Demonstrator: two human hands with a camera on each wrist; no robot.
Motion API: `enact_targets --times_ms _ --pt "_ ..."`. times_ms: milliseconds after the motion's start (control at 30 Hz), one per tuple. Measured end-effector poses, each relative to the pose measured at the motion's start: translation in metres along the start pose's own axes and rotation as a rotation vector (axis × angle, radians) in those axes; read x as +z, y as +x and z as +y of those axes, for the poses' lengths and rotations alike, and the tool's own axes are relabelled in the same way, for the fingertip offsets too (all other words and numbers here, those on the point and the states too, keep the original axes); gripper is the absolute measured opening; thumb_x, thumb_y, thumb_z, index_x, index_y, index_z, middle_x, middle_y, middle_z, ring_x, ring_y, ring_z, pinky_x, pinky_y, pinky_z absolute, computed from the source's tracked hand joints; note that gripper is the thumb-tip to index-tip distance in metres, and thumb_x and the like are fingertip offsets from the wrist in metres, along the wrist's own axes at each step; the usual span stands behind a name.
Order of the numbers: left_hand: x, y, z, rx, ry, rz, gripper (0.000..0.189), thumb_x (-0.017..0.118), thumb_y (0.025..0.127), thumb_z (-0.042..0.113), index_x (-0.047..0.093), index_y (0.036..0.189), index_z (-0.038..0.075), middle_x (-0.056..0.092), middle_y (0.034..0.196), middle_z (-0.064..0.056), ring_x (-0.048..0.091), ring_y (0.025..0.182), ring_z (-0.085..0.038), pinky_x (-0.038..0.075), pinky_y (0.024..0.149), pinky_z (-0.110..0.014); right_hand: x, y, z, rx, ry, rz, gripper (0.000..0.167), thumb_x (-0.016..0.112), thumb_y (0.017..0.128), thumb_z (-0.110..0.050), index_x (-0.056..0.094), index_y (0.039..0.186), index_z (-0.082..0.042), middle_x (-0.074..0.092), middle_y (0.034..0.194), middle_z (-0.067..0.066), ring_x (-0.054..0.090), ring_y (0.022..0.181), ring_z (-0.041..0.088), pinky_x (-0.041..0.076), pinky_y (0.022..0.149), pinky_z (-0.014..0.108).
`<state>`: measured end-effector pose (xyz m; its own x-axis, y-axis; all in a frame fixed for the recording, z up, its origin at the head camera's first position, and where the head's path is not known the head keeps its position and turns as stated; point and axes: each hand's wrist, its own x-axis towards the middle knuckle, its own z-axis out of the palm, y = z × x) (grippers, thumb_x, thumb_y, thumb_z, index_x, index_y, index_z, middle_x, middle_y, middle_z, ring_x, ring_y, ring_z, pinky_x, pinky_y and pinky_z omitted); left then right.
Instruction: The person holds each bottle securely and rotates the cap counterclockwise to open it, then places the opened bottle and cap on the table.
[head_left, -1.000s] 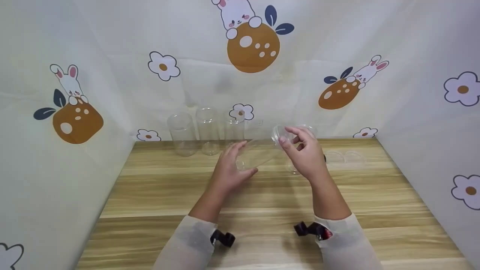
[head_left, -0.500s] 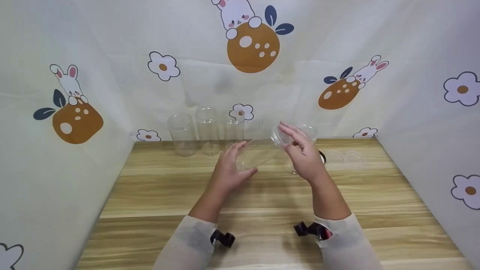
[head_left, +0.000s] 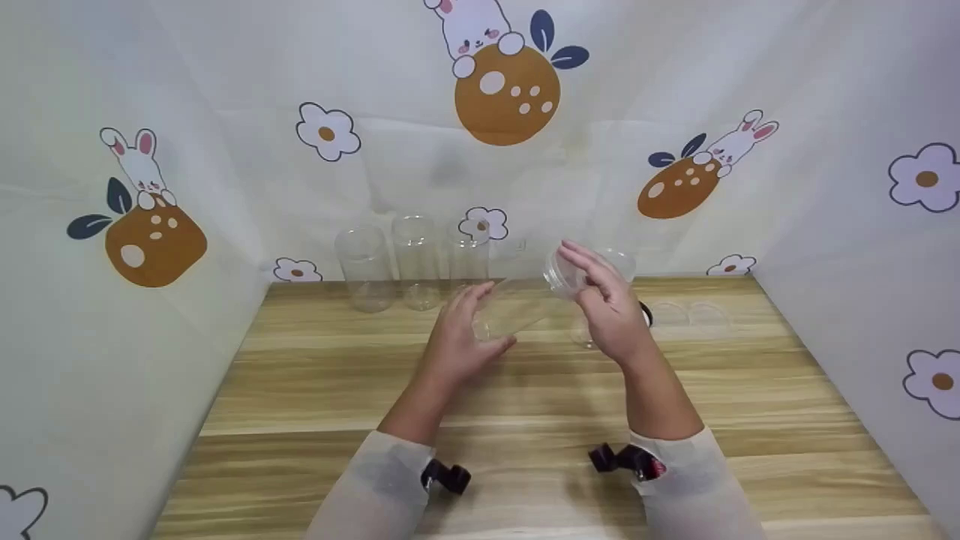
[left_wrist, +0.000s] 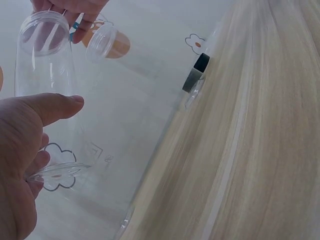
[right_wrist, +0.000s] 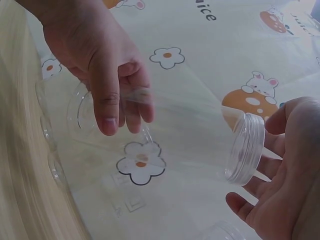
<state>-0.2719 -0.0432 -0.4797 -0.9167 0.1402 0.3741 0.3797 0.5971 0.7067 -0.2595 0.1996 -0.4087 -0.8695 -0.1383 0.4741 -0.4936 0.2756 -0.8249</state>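
Observation:
My left hand (head_left: 459, 334) grips a clear plastic jar (head_left: 517, 304) near its base and holds it tilted. Its threaded mouth end (right_wrist: 245, 150) points up and right, toward my right hand (head_left: 611, 307). In the head view my right fingers lie nearly straight along that end. Seen from the right wrist, they spread behind the ring-shaped rim, one fingertip right at it. The left wrist view shows my left thumb (left_wrist: 60, 107) across the jar's side and my right fingers through its round mouth. Most of the jar's wall is see-through and faint.
Several more clear jars stand along the back, such as the jar at far left (head_left: 364, 270) and one behind my right hand (head_left: 619, 264). Flat clear discs (head_left: 709, 320) and a black-rimmed piece (head_left: 646, 315) lie to the right. A printed cloth (head_left: 420, 165) encloses the wooden table (head_left: 525, 420).
My right hand has changed from thumb and bent fingers at the jar's mouth end to straighter fingers laid over it. My left hand and the jar stay nearly still.

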Motion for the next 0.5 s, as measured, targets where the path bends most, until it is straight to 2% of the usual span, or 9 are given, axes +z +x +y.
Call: enact_targets --times_ms 167,300,500 --pt "0.0001 0.0 -0.0005 0.0 0.003 0.002 0.089 0.097 0.076 0.034 0.055 0.153 0.017 0.06 0.156 -0.007 0.053 0.147 -0.033 0.041 0.126 -0.053 -0.0009 0.0 -0.0028 0.027 -0.049 0.063 0.044 0.058 0.103 -0.013 0.066 0.147 -0.015 0.058 0.159 0.002 0.051 0.145 0.017 0.048 0.109 0.035" --pt "0.0002 -0.0004 -0.0005 -0.008 -0.004 0.002 0.089 0.097 0.076 0.034 0.055 0.153 0.017 0.059 0.156 -0.006 0.052 0.148 -0.033 0.041 0.127 -0.053 -0.0013 0.0005 -0.0025 0.079 -0.113 0.113 0.041 0.066 0.105 -0.029 0.069 0.143 -0.016 0.064 0.15 0.001 0.057 0.13 0.014 0.049 0.094 0.024" --pt "0.0002 0.0 0.0001 -0.014 -0.011 0.0 0.089 0.097 0.075 0.033 0.055 0.153 0.018 0.059 0.156 -0.008 0.052 0.148 -0.034 0.041 0.127 -0.055 -0.0005 0.0016 -0.0006 0.127 -0.183 0.154 0.045 0.073 0.1 -0.039 0.071 0.138 -0.016 0.067 0.137 0.003 0.058 0.103 0.015 0.046 0.075 0.027"
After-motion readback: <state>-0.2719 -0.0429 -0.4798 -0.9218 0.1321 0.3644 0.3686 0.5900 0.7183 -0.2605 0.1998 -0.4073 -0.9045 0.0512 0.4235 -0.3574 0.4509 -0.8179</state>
